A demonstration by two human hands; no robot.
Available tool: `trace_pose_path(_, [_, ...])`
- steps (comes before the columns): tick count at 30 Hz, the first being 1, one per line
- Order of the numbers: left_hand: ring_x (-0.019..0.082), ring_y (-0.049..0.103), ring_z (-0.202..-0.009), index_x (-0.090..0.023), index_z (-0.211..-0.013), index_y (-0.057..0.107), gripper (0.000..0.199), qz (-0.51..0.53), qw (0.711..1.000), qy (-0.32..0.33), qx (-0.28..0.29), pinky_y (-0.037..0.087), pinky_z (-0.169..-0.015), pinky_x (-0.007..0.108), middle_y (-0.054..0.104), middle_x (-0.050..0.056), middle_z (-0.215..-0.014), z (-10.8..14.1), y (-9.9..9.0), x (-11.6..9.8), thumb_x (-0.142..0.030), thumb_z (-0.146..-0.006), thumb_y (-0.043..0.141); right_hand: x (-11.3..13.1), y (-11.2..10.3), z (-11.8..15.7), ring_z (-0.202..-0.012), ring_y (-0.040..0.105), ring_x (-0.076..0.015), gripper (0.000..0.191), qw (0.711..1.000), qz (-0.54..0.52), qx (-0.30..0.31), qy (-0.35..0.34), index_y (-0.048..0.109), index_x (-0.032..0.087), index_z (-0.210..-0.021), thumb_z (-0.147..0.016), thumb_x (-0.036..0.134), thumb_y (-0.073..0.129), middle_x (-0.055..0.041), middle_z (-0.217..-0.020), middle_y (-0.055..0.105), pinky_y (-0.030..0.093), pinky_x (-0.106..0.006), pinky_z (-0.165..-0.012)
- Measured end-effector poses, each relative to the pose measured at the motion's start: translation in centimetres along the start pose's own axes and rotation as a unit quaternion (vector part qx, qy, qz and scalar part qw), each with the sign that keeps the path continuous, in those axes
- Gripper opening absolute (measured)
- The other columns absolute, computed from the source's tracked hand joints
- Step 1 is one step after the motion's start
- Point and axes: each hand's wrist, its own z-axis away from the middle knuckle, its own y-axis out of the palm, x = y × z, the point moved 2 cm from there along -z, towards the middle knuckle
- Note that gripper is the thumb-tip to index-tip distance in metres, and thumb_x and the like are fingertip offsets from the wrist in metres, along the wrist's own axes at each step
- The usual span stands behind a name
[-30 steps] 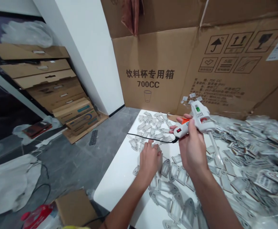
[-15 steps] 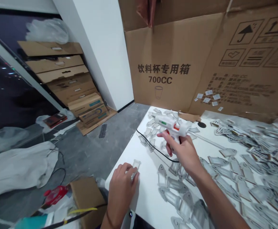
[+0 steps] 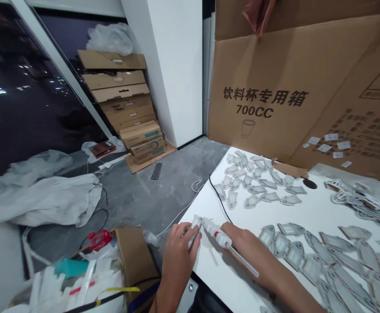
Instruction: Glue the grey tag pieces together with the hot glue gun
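Observation:
My right hand (image 3: 242, 239) is closed around a white hot glue gun (image 3: 220, 237), with a glue stick (image 3: 245, 263) sticking out of its back end. Near the table's left edge, the nozzle meets or nearly meets a small pale, translucent piece (image 3: 196, 221). That piece is pinched between the fingers of my left hand (image 3: 183, 245), which hide much of it. Beyond my hands, several flat grey-white pieces (image 3: 257, 189) with pointed ends lie spread over the white table (image 3: 232, 282). More such pieces (image 3: 310, 265) lie to the right of my right forearm.
A black cable (image 3: 220, 198) crosses the table's left edge. At the back stands a large cardboard box (image 3: 258, 69). A heap of flat pieces (image 3: 362, 202) lies far right. An open carton (image 3: 134, 252) of scraps stands at lower left, and flattened boxes (image 3: 121, 95) lean by the column.
My right hand has brought the glue gun down and left, from above the spread pieces to the small piece at my left fingers. The view has turned left.

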Motion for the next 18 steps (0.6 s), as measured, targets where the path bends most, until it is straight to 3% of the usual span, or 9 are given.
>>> trace_pose_path(2, [0.024, 0.069, -0.096, -0.026, -0.112, 0.073, 0.018, 0.004, 1.0, -0.004, 0.0, 0.059, -0.085, 0.04, 0.074, 0.006, -0.108, 0.2, 0.0, 0.0, -0.021, -0.103, 0.059, 0.7, 0.4, -0.2, -0.093, 0.072, -0.0258, 0.008, 0.998, 0.044, 0.026, 0.024, 0.055, 0.023, -0.102, -0.105, 0.022, 0.049, -0.0059, -0.105, 0.07, 0.04, -0.031, -0.077])
trace_pose_path(5, [0.025, 0.069, -0.099, -0.026, -0.113, 0.073, 0.019, 0.009, 1.0, -0.016, 0.001, 0.059, -0.086, 0.04, 0.073, 0.007, -0.109, 0.4, 0.0, -0.1, -0.02, -0.103, 0.059, 1.5, 0.9, -0.5, -0.098, 0.073, -0.0268, 0.014, 0.995, 0.086, 0.04, 0.038, 0.056, 0.023, -0.105, -0.101, 0.011, 0.049, -0.0065, -0.109, 0.072, 0.038, -0.031, -0.077])
trace_pose_path(10, [0.025, 0.068, -0.1, -0.025, -0.11, 0.074, 0.017, 0.012, 1.0, -0.025, 0.0, 0.058, -0.085, 0.04, 0.072, 0.006, -0.108, 0.5, -0.1, -0.2, -0.018, -0.1, 0.062, 1.7, 1.9, -0.6, -0.091, 0.072, -0.0253, 0.018, 0.993, 0.103, 0.031, 0.058, 0.055, 0.023, -0.101, -0.107, 0.013, 0.042, -0.006, -0.105, 0.072, 0.034, -0.031, -0.073])
trace_pose_path(18, [0.024, 0.066, -0.099, -0.023, -0.111, 0.074, 0.018, 0.021, 0.999, -0.033, -0.003, 0.058, -0.088, 0.04, 0.071, 0.005, -0.108, 0.6, 0.2, -0.2, -0.016, -0.1, 0.063, 1.2, 2.7, -0.7, -0.088, 0.072, -0.026, 0.022, 0.988, 0.136, 0.032, 0.067, 0.057, 0.023, -0.102, -0.104, 0.006, 0.044, -0.0051, -0.102, 0.072, 0.027, -0.034, -0.069])
